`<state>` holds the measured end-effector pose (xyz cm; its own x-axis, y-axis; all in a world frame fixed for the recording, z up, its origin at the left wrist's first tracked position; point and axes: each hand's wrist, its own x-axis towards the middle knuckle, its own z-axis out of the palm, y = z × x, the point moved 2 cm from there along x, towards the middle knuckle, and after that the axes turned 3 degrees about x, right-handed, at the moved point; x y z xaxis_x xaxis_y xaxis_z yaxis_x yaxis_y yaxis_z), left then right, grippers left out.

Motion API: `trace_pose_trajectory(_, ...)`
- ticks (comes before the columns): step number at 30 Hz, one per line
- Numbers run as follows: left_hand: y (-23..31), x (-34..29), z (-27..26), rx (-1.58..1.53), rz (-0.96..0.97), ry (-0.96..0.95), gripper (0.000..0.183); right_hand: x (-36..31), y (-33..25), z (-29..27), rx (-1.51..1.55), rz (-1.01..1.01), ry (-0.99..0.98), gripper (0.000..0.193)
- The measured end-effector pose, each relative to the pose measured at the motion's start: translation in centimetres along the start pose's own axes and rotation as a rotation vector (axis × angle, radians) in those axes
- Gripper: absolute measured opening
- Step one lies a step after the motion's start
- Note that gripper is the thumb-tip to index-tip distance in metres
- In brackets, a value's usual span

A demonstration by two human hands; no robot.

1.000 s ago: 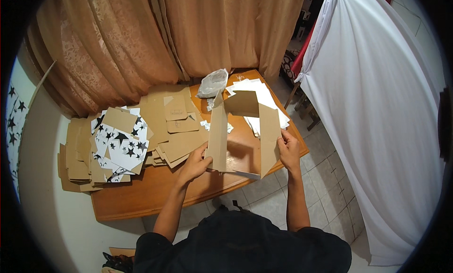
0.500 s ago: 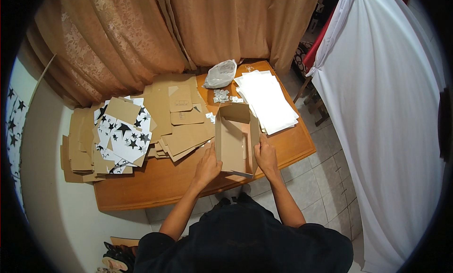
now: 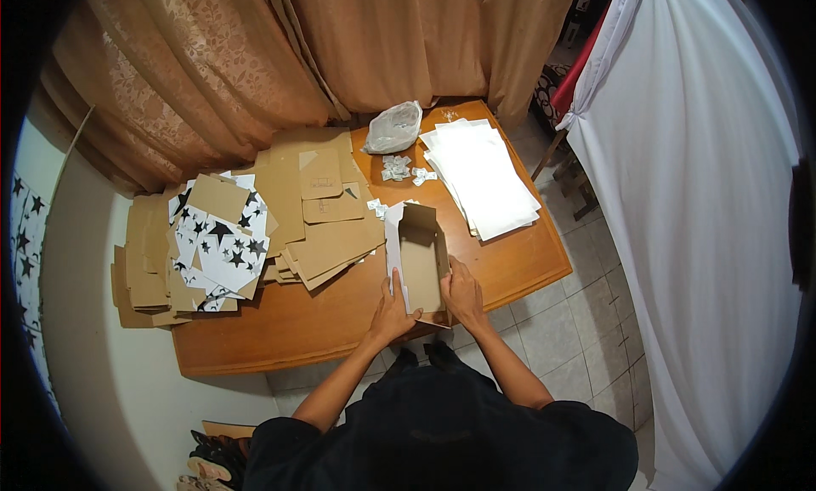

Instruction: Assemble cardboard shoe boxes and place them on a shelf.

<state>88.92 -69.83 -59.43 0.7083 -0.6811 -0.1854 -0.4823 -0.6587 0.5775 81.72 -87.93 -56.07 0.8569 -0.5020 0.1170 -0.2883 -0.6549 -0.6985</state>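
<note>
An open-topped cardboard box (image 3: 422, 274), brown inside with a white outer left side, is tilted over the table's front edge. My left hand (image 3: 393, 315) is closed on its near left corner, fingers along the white side and thumb toward the near end. At the right wall, my right hand (image 3: 462, 297) grips the edge with curled fingers; some of its fingertips are hidden. Just beyond the box's far left corner lie a few small white packets (image 3: 376, 207).
Flat brown cardboard pieces (image 3: 340, 240) and star-printed sheets (image 3: 223, 246) cover the left of the wooden table (image 3: 280, 330). White sheets (image 3: 486, 181) are stacked at right. Behind the box are a clear plastic bag (image 3: 393, 129) and small packets (image 3: 395, 167). A white cloth (image 3: 688, 194) hangs at right.
The box has turned and tilted, so its white left side now shows. My left hand has shifted nearer to its near end, and my right hand has moved slightly left along with the wall.
</note>
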Motion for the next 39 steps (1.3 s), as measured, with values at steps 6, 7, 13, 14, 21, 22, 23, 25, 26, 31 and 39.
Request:
trace_pose_trajectory(6,-0.5,0.0,0.5,-0.079,0.127,0.017,0.13,0.3,-0.9,1.9,-0.006,0.007,-0.099,0.071)
trace_pose_trajectory(7,-0.2,0.0,0.4,-0.077,0.1,-0.029,0.134,0.2,-0.6,2.6,-0.03,0.017,-0.103,0.074)
trace_pose_trajectory(13,-0.3,-0.3,0.8,-0.21,0.058,-0.045,0.135,0.9,-1.0,5.0,-0.072,0.198,-0.317,0.07)
trace_pose_trajectory(14,-0.2,-0.3,0.8,-0.211,0.056,-0.041,0.135,1.2,-0.4,5.4,-0.073,0.194,-0.318,0.07)
trace_pose_trajectory(21,0.2,-0.7,-0.1,-0.215,0.025,-0.043,0.137,7.5,0.1,3.7,-0.158,0.032,-0.409,0.13)
trace_pose_trajectory(22,0.2,-0.8,-0.1,-0.222,0.022,-0.04,0.137,8.7,0.4,3.5,-0.16,0.029,-0.407,0.13)
trace_pose_trajectory(23,0.2,-1.0,0.0,-0.223,0.023,-0.037,0.137,9.9,0.8,3.3,-0.161,0.032,-0.456,0.136)
trace_pose_trajectory(25,0.4,-0.9,0.0,-0.213,0.03,-0.038,0.136,11.1,2.1,3.5,-0.137,0.043,-0.471,0.151)
trace_pose_trajectory(26,0.5,-0.7,0.0,-0.214,0.032,-0.036,0.136,11.5,2.7,3.7,-0.139,0.042,-0.469,0.151)
trace_pose_trajectory(31,0.8,-0.7,-0.2,-0.157,0.03,-0.065,0.125,12.0,3.1,3.4,-0.038,0.114,-0.47,0.146)
trace_pose_trajectory(39,0.7,-0.2,-0.4,-0.123,0.05,-0.022,0.12,7.5,4.5,3.3,-0.048,0.019,-0.385,0.104)
